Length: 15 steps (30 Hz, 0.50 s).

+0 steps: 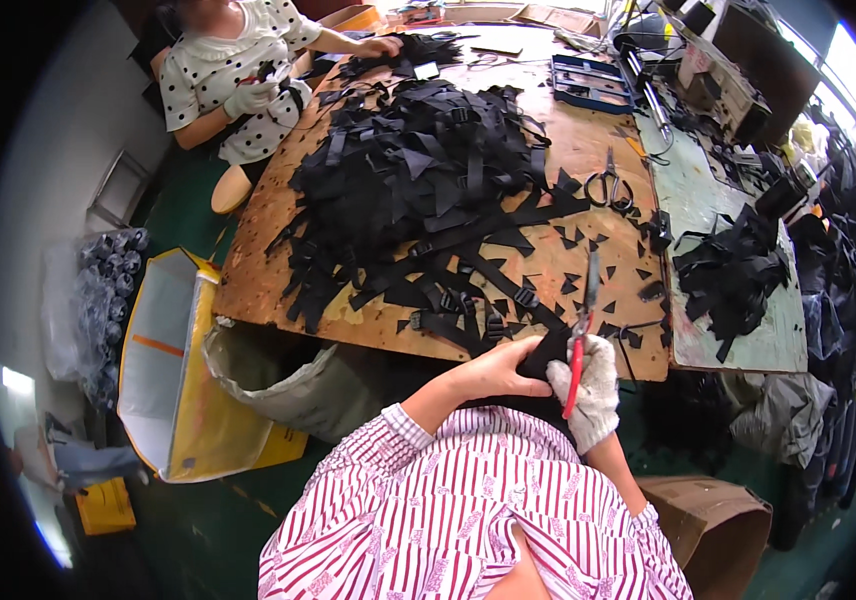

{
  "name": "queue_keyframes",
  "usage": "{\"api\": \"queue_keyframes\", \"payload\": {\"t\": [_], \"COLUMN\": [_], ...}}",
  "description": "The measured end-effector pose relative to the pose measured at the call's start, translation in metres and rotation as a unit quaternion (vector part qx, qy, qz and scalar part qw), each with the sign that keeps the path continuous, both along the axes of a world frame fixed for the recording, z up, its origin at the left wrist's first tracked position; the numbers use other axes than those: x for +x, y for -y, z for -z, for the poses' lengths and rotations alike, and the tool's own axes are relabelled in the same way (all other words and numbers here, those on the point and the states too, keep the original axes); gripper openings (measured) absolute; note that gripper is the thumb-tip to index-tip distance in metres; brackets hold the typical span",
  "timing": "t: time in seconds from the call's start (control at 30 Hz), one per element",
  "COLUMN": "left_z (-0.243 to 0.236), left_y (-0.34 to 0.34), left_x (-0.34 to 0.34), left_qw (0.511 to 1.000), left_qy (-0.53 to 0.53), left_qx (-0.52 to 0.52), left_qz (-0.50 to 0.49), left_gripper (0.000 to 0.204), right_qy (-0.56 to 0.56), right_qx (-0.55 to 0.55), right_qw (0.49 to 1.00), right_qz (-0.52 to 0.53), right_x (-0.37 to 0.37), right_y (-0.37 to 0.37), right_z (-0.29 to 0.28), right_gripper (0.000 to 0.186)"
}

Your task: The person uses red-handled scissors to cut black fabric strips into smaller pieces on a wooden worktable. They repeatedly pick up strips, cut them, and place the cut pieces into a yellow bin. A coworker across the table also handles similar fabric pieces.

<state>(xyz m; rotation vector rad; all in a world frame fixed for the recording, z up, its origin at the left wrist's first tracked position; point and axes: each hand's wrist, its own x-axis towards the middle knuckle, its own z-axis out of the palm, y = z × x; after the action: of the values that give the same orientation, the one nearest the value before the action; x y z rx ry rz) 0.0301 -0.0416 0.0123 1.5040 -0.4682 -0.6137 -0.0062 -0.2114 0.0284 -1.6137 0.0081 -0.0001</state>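
My bare left hand (493, 372) is closed on a black fabric piece (546, 354) at the table's near edge, just in front of my body. In a white knit glove, my right hand (596, 390) grips red-handled scissors (575, 374), whose blades point away over the tabletop. The scissors stand close beside the fabric; whether the blades touch it I cannot tell. Ahead lies a large heap of black fabric pieces and straps (418, 170), several with plastic buckles. Small black triangular offcuts (570, 283) are scattered to the right of the heap.
Black-handled scissors (610, 188) and a blue tray (590, 84) lie on the wooden table (258, 260). More black pieces (733, 270) cover part of the pale green table. A co-worker (238, 80) sits far left. A sack (298, 390), yellow bin (173, 370) and cardboard box (713, 525) stand below.
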Motion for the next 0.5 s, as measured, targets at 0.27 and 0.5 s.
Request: {"api": "queue_keyframes", "payload": {"t": [0.27, 0.5], "left_z": [-0.029, -0.104], "left_y": [-0.014, -0.080], "left_x": [0.009, 0.033], "left_qw": [0.992, 0.940], "left_qy": [0.001, 0.116], "left_qx": [0.102, -0.002], "left_qz": [0.071, -0.321], "left_gripper": [0.020, 0.012], "right_qy": [-0.038, -0.022], "right_qx": [0.063, 0.137], "right_qw": [0.997, 0.987], "right_qz": [-0.005, 0.079], "right_x": [-0.004, 0.007], "right_y": [-0.003, 0.014], "right_z": [-0.004, 0.002], "right_gripper": [0.045, 0.039]}}
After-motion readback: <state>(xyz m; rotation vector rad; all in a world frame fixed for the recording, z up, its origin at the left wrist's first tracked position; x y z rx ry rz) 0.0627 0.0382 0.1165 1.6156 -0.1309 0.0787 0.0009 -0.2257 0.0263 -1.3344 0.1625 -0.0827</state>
